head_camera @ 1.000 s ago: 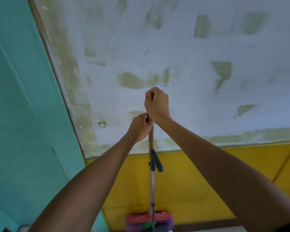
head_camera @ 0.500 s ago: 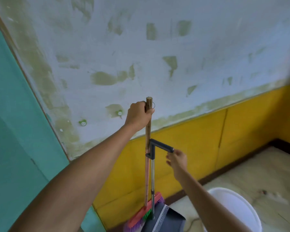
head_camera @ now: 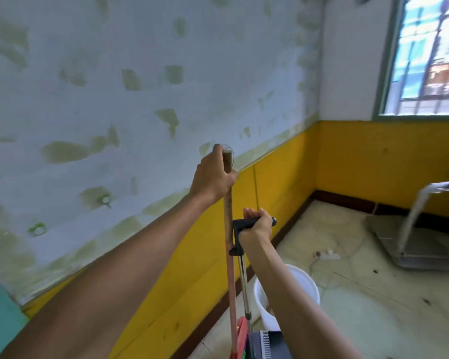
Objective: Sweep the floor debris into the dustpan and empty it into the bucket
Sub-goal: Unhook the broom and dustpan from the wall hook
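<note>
While the left hand (head_camera: 213,174) is wrapped tight around the top of the wooden broom handle (head_camera: 228,229), the right hand (head_camera: 255,229) has its grip closed on the black crossbar of the dustpan handle (head_camera: 244,283), whose thin metal shaft runs down just beside the broom stick. Both poles stand close to upright, side by side. At the bottom edge the red broom head (head_camera: 240,338) sits against the dark dustpan (head_camera: 267,345), which shows a pale toothed comb along its rim. The white bucket (head_camera: 307,283) stands on the floor (head_camera: 373,294) right behind the dustpan, partly hidden by the right forearm, near the yellow lower wall (head_camera: 278,187). Small dark specks of debris (head_camera: 427,302) lie scattered on the pale floor to the right. A metal frame (head_camera: 412,229) stands in the far corner under the window (head_camera: 430,55). No writing or brand can be read on anything
</note>
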